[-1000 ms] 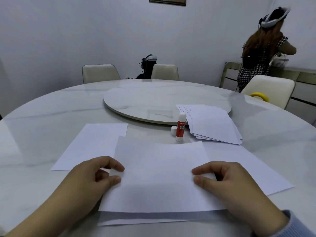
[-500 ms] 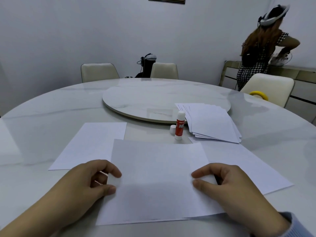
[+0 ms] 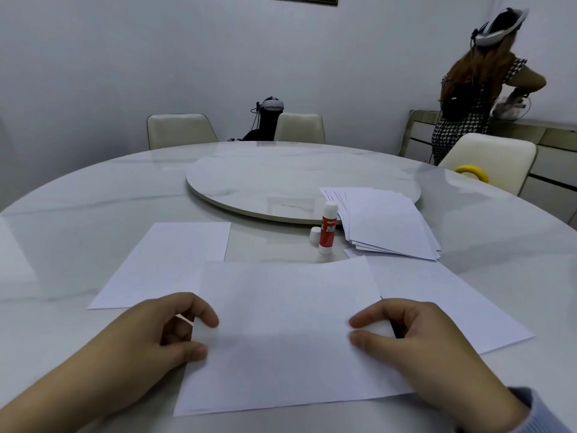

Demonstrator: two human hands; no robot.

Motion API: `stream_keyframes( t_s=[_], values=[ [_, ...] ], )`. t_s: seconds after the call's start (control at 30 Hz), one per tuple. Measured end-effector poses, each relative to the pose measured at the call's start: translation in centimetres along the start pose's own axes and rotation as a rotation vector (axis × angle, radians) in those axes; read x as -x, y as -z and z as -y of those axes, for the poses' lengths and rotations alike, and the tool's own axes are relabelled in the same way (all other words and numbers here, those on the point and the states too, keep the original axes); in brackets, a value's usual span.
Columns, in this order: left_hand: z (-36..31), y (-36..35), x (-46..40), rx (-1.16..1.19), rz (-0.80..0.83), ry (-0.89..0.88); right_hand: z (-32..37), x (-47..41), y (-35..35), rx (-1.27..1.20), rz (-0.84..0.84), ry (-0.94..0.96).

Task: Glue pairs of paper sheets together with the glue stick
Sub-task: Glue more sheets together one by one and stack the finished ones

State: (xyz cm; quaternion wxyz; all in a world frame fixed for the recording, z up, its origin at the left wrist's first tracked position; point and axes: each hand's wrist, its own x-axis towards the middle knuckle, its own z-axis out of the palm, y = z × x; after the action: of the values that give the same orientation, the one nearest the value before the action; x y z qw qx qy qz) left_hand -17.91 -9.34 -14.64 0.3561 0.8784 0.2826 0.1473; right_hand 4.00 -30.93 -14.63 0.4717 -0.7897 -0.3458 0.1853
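Both hands are pinching the side edges of a paper sheet lying on the table.

The left hand (image 3: pixel 150 335) and right hand (image 3: pixel 415 342) are each gripping the sheet (image 3: pixel 281 323) between thumb and curled fingers. A loose sheet (image 3: pixel 168 260) is lying to its left, another (image 3: pixel 437 301) to its right. Beyond, the glue stick (image 3: pixel 327 228) is standing uncapped beside its cap (image 3: pixel 315 235), next to a paper stack (image 3: pixel 390 223) overlapping the turntable (image 3: pixel 265 179). The table (image 3: pixel 78 207) is carrying everything.
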Motion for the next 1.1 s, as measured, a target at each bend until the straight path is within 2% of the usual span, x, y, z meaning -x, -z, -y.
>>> stream_keyframes(
  t_s=[0.93, 1.1],
  values=[
    [-0.06, -0.01, -0.17, -0.083, 0.033, -0.012, 0.30, 0.46, -0.01, 0.027, 0.001, -0.005],
    [0.20, -0.25, -0.09, -0.165, 0.023, -0.080, 0.53, 0.68, -0.07, 0.054, -0.012, 0.032]
  ],
)
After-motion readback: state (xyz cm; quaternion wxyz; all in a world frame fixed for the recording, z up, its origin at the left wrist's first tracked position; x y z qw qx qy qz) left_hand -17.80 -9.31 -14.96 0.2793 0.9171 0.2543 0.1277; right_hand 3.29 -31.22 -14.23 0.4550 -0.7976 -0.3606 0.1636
